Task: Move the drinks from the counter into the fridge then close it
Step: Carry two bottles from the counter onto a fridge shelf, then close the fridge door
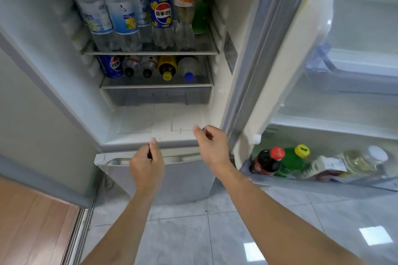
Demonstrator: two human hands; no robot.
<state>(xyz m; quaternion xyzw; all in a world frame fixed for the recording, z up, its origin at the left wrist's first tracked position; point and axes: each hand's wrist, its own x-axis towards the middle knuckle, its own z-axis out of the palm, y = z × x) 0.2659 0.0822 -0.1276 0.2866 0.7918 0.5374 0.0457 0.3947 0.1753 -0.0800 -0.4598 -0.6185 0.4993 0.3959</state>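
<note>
The fridge (pixel 150 127) stands open in front of me, its door (pixel 323 38) swung out to the right. Several tall drink bottles (pixel 160 11) stand on the upper shelf (pixel 150 52). Below it, several bottles and a blue can (pixel 112 66) lie on their sides, caps toward me. The door's bottom rack (pixel 323 180) holds a red-capped dark bottle (pixel 267 161), a green bottle (pixel 295 157), a carton and a clear bottle. My left hand (pixel 146 161) and my right hand (pixel 213 146) hover at the fridge's lower front edge, fingers loosely curled, holding nothing.
A lower freezer door (pixel 172 178) sits shut beneath the open compartment. A clear crisper drawer (pixel 155 95) sits under the lower shelf. Pale marble floor tiles (pixel 280 221) lie below me, wood flooring (pixel 32 221) at the left beyond a metal threshold.
</note>
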